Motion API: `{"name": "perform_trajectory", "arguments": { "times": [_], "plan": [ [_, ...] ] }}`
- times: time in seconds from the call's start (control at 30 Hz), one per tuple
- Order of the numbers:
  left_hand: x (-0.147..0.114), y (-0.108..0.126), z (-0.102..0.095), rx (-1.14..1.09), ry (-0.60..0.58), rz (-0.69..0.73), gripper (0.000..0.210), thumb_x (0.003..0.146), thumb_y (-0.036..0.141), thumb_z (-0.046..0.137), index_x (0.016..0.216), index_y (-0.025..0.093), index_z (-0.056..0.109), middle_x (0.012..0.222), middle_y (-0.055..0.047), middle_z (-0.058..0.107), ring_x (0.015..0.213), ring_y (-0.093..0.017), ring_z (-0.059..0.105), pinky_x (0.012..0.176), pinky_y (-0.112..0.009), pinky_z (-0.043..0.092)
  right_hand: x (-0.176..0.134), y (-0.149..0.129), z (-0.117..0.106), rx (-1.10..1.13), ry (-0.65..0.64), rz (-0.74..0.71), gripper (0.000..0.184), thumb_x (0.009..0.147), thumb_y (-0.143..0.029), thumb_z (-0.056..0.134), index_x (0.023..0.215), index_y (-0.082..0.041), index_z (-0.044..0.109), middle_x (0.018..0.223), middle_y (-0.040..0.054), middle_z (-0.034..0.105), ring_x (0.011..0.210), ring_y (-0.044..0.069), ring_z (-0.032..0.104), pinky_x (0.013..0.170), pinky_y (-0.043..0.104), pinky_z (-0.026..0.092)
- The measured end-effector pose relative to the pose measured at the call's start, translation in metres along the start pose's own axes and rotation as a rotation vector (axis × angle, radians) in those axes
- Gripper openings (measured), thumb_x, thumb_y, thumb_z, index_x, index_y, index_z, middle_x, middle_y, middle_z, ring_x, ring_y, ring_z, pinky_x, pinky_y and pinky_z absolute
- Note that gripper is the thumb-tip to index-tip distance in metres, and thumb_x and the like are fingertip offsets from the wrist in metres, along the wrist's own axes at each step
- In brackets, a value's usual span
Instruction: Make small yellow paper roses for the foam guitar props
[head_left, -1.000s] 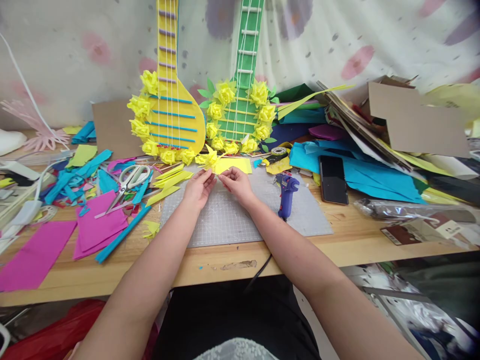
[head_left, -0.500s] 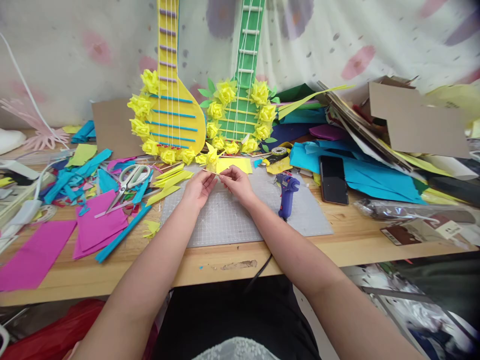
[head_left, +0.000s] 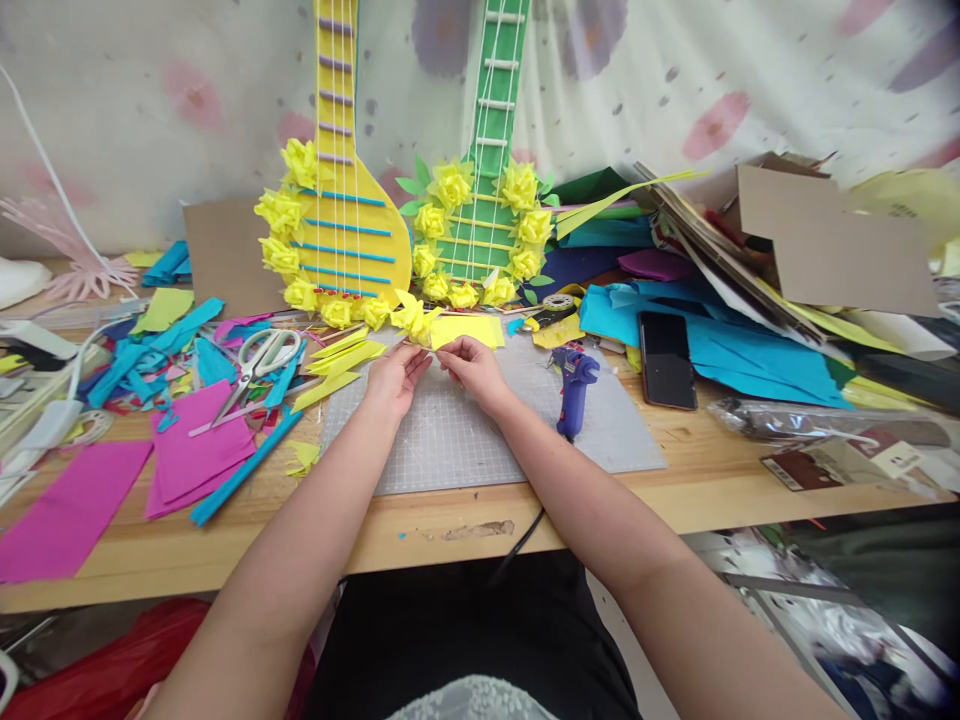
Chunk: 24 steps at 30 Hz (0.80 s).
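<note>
Flower of ruffled yellow paper (head_left: 415, 318), likely light, crushable; best held at base. Left hand (head_left: 397, 380), right hand (head_left: 474, 372) nearly closed at near side, exact hold hidden.

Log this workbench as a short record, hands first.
Left hand: fingertips just below a yellow paper flower; grip too small to tell
Right hand: fingertips beside the left hand's; grip likewise unclear
On grey gridded cutting mat: blue plastic glue gun
Left of mat: white-handled metal scissors, loose magenta paper sheets
Right of mat: black rectangular phone
Behind: yellow stringed lute model, green stringed lute model, both flower-trimmed
</note>
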<state>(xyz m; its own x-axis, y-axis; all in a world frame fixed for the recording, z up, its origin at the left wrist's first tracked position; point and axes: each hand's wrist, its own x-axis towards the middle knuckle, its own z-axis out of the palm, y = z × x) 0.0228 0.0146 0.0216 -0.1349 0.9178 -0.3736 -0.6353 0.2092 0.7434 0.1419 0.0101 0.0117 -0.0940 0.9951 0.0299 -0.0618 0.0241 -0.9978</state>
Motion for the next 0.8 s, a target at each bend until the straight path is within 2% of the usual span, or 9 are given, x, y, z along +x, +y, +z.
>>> {"name": "perform_trajectory", "arguments": {
  "times": [0.23,0.53,0.8],
  "plan": [
    [0.0014,-0.0008,0.0008,-0.074,0.005,-0.021,0.018,0.071,-0.004,0.05,0.072,0.012,0.057,0.065,-0.003,0.063,0.066,-0.011,0.063,0.074,-0.027,0.051,-0.0002,0.0002,-0.0007,0.031,0.003,-0.001,0.035,0.059,-0.048,0.064,0.069,-0.019,0.047,0.055,-0.0056,0.052,0.042,0.004,0.039,0.04,0.018,0.029],
    [-0.001,-0.0005,0.0033,-0.081,0.014,-0.016,0.028,0.074,-0.005,0.045,0.085,0.014,0.061,0.071,-0.004,0.066,0.067,-0.012,0.063,0.075,-0.027,0.051,-0.0011,-0.0016,-0.0011,0.021,0.033,0.009,0.034,0.061,-0.049,0.062,0.069,-0.019,0.05,0.055,-0.0048,0.052,0.041,0.004,0.038,0.039,0.019,0.028],
    [-0.0031,0.0012,0.005,-0.048,0.027,0.012,0.015,0.07,-0.003,0.054,0.072,0.011,0.06,0.063,-0.002,0.064,0.061,-0.009,0.062,0.073,-0.023,0.051,-0.0021,-0.0038,0.0005,0.043,0.013,0.028,0.033,0.065,-0.048,0.06,0.062,-0.019,0.046,0.053,-0.0044,0.052,0.039,0.004,0.037,0.037,0.019,0.025]
  ]
}}
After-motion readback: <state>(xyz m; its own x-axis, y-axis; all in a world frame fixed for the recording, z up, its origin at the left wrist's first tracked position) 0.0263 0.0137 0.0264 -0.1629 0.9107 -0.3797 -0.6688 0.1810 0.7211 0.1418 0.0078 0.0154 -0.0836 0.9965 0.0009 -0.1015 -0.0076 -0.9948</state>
